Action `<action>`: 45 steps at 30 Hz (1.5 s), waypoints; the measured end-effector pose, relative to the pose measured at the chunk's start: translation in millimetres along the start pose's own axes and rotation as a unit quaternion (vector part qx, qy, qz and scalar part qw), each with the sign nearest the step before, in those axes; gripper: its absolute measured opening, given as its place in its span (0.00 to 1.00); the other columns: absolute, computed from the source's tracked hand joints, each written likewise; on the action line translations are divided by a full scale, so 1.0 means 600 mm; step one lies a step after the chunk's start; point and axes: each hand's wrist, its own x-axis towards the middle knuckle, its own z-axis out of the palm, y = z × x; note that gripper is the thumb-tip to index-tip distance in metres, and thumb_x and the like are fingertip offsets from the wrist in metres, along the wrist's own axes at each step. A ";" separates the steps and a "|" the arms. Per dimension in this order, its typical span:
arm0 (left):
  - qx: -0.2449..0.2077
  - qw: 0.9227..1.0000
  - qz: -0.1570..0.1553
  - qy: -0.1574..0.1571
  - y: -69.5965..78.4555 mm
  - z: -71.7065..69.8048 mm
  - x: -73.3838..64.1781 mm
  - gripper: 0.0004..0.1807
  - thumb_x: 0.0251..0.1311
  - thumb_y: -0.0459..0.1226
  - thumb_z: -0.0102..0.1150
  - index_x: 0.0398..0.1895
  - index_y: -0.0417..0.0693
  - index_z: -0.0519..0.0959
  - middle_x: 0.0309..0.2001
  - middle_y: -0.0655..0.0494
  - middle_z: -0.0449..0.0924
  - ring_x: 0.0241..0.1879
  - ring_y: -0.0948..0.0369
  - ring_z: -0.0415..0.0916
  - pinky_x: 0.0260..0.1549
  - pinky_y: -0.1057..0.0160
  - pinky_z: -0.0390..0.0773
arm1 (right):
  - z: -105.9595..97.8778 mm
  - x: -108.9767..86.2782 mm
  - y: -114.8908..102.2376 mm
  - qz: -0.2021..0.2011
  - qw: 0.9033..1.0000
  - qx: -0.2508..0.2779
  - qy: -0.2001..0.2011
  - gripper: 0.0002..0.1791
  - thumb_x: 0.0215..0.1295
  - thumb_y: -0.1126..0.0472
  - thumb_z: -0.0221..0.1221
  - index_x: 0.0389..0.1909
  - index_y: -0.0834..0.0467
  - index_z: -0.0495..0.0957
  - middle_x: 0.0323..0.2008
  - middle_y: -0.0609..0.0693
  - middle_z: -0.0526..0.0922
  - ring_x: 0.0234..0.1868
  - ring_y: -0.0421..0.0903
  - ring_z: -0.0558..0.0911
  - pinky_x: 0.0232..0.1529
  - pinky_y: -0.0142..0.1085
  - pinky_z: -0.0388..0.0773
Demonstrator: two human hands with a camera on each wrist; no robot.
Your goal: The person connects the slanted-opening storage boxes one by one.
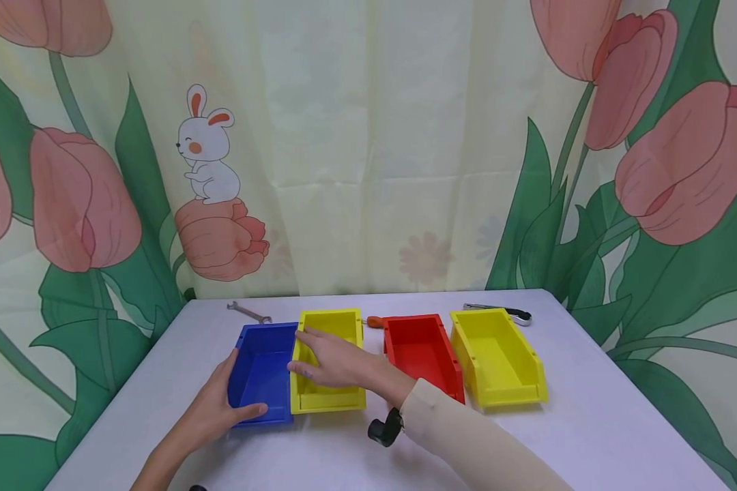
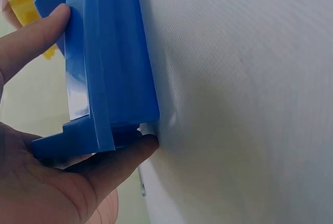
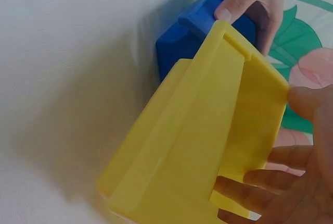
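One wide curtain [image 1: 368,136], printed with pink tulips and a white rabbit, hung behind the white table [image 1: 602,416]. On the table, four plastic bins made a row. From the left came the blue bin [image 1: 261,372], then the near yellow bin [image 1: 338,401], the red bin [image 1: 419,341] and the far yellow bin [image 1: 500,365] at the right end. The near yellow bin stood close against the right side of the blue one; whether its base lay fully on the table, I could not tell.

The left hand [image 1: 218,409] held the blue bin at its near left corner, the thumb over the front edge and the fingers along the outer side. The right hand [image 1: 338,361] reached across the near yellow bin; its fingers were rather straight and parted, and it touched the bin at the left wall without closing around it.

Smaller things lay behind the bins: a black-handled tool [image 1: 518,315] at the right, a wrench [image 1: 248,312] at the left, and an orange handle [image 1: 375,322] beside the red bin.
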 end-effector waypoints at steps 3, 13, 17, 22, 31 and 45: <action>0.001 1.000 0.000 0.000 0.001 0.001 0.001 0.75 0.55 0.60 0.77 0.86 0.35 0.33 0.83 0.24 0.41 0.79 0.23 0.46 0.72 0.22 0.58 | 0.000 -0.001 0.001 -0.001 1.000 0.004 -0.002 0.41 0.78 0.36 0.53 0.84 0.50 0.58 0.84 0.48 0.61 0.85 0.49 0.62 0.81 0.50 0.70; 0.000 1.000 -0.008 -0.004 0.000 0.003 0.002 0.75 0.55 0.60 0.77 0.86 0.36 0.33 0.82 0.23 0.41 0.79 0.23 0.46 0.72 0.22 0.58 | 0.005 -0.002 0.006 0.000 1.000 0.006 -0.005 0.43 0.77 0.34 0.53 0.85 0.48 0.56 0.85 0.45 0.60 0.85 0.48 0.62 0.81 0.47 0.70; 0.001 1.000 -0.012 -0.002 0.000 0.000 0.002 0.76 0.55 0.60 0.77 0.86 0.37 0.32 0.82 0.24 0.40 0.79 0.23 0.45 0.72 0.22 0.58 | 0.007 0.000 0.004 0.001 1.000 0.004 -0.003 0.43 0.77 0.33 0.52 0.86 0.46 0.54 0.85 0.43 0.60 0.85 0.46 0.62 0.80 0.46 0.71; -0.001 1.000 -0.008 -0.001 -0.002 0.001 -0.001 0.75 0.55 0.60 0.77 0.86 0.36 0.32 0.82 0.23 0.41 0.79 0.23 0.46 0.73 0.22 0.59 | 0.028 0.001 0.008 0.010 1.000 0.003 -0.019 0.43 0.78 0.34 0.52 0.86 0.48 0.54 0.84 0.46 0.61 0.84 0.47 0.64 0.80 0.46 0.72; -0.002 1.000 -0.009 -0.002 -0.002 0.002 -0.001 0.75 0.56 0.59 0.77 0.86 0.37 0.32 0.83 0.24 0.41 0.79 0.23 0.46 0.72 0.22 0.58 | 0.045 0.002 0.017 0.007 1.000 0.014 -0.021 0.43 0.80 0.35 0.50 0.86 0.50 0.51 0.85 0.47 0.60 0.84 0.46 0.64 0.80 0.47 0.71; 0.000 1.000 -0.010 -0.001 -0.004 0.003 0.001 0.76 0.55 0.60 0.77 0.86 0.36 0.32 0.82 0.23 0.42 0.79 0.23 0.46 0.73 0.22 0.59 | 0.043 -0.004 0.013 0.017 1.000 0.014 -0.014 0.43 0.79 0.35 0.52 0.86 0.49 0.53 0.83 0.46 0.63 0.83 0.47 0.67 0.78 0.47 0.74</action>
